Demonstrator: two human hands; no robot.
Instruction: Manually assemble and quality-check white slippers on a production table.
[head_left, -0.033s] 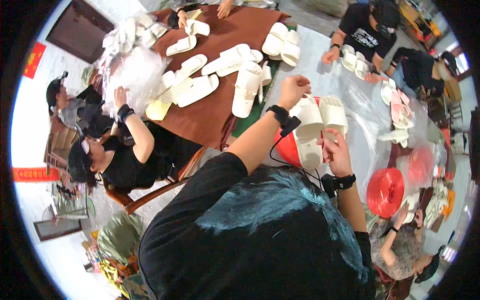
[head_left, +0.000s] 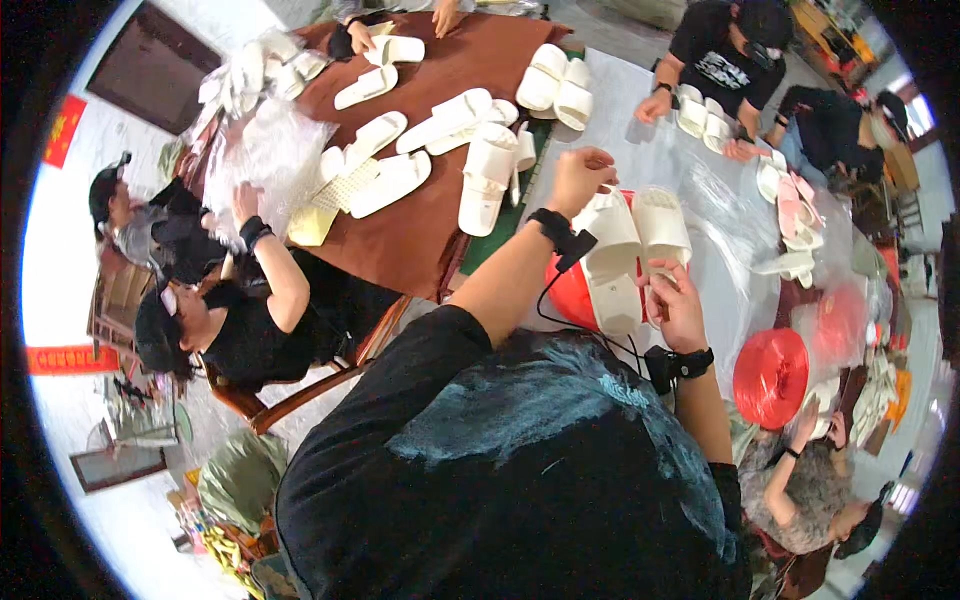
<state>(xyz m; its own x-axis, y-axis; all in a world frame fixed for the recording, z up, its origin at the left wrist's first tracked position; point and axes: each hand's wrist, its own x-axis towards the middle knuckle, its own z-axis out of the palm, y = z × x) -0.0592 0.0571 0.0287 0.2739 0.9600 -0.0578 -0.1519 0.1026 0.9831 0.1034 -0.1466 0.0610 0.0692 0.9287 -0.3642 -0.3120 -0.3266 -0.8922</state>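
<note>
A pair of cream slide slippers lies in front of me, toes pointing away. The left slipper (head_left: 612, 255) and the right slipper (head_left: 662, 225) rest on a shiny red round thing (head_left: 570, 292), mostly covered by them. Beside the left slipper's toe is my left hand (head_left: 584, 180), its fingers bent together; whatever they pinch is too small to make out. My right hand (head_left: 676, 308) is by the heel part of the right slipper, thumb and fingers curled close together. Whether it grips anything there cannot be seen.
Several cream slippers (head_left: 490, 180) lie on the brown cloth (head_left: 400, 240) at the left. Clear plastic wrap (head_left: 725, 215) covers the table to the right. A red roll (head_left: 770, 378) stands at the right. Co-workers sit around both tables, one close on the left (head_left: 265, 320).
The view has shifted very slightly. Both my hands stay at the pair of slippers, with almost no movement.
</note>
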